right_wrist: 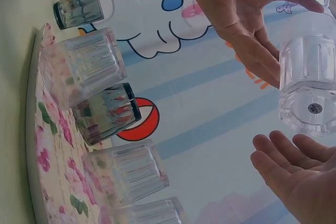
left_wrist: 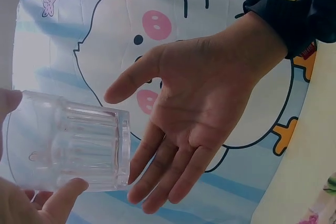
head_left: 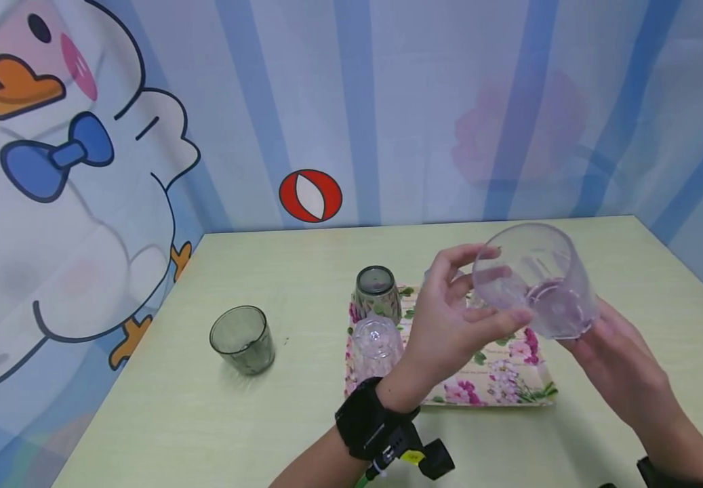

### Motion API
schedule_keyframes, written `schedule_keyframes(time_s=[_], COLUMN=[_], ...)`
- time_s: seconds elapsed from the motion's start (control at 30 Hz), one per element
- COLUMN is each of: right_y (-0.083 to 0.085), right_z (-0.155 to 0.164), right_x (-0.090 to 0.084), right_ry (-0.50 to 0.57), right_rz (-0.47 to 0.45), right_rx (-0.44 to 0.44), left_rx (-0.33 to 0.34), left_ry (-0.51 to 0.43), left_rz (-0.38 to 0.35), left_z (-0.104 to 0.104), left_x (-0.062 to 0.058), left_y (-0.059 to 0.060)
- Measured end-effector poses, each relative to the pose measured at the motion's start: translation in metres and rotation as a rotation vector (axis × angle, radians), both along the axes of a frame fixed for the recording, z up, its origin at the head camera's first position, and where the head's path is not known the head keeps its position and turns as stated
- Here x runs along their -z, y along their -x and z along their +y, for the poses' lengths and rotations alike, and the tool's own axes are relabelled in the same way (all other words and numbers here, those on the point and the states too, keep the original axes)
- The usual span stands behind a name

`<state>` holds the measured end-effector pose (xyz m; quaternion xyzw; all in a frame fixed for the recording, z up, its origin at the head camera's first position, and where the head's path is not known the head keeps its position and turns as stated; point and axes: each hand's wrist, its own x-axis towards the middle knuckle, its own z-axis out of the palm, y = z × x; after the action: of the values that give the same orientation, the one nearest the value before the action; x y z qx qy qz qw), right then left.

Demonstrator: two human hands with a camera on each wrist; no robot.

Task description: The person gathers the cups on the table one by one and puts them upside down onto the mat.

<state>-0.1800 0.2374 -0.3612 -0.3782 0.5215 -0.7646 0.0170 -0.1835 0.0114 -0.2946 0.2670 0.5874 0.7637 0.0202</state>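
My left hand grips a clear glass near its rim, thumb on one side and fingers on the other. The glass is raised above the table and tilted, its mouth toward me. Beside its base is my right hand, palm turned up and fingers loosely extended; in the right wrist view a small gap separates the fingertips from the glass. Under the hands, a floral tray carries an upside-down grey glass and an upside-down clear glass. More clear glasses on it are partly hidden behind my left hand.
A grey glass stands mouth up on the table, left of the tray. Behind the table hangs a blue cartoon-printed cloth, which also covers the sides.
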Motion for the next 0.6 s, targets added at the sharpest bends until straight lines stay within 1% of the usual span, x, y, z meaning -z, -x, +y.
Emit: schedule_keyframes(time_s=[0.07,0.2,0.27,0.37,0.53,0.6], right_y=[0.003,0.014,0.017,0.022,0.028,0.031], right_z=[-0.004,-0.01,-0.013,-0.016,-0.022,-0.024], right_x=[-0.005,-0.01,-0.013,-0.017,-0.022,-0.024], right_ry=[0.015,0.138,0.171,0.17,0.125,0.124], right_rz=[0.013,0.019,0.015,0.02,0.044,0.041], right_rx=[-0.02,-0.15,-0.185,-0.19,-0.148,-0.147], left_rx=[0.002,0.0,-0.002,-0.008,-0.031,-0.046], left_ry=[-0.025,-0.066,-0.087,-0.11,-0.127,-0.133], left_rz=[0.005,0.024,0.035,0.047,0.063,0.071], left_z=[-0.002,-0.004,-0.005,-0.006,-0.008,-0.008], left_x=[0.0,0.001,0.001,0.001,0.002,0.003], left_y=[0.001,0.002,0.003,0.004,0.006,0.007])
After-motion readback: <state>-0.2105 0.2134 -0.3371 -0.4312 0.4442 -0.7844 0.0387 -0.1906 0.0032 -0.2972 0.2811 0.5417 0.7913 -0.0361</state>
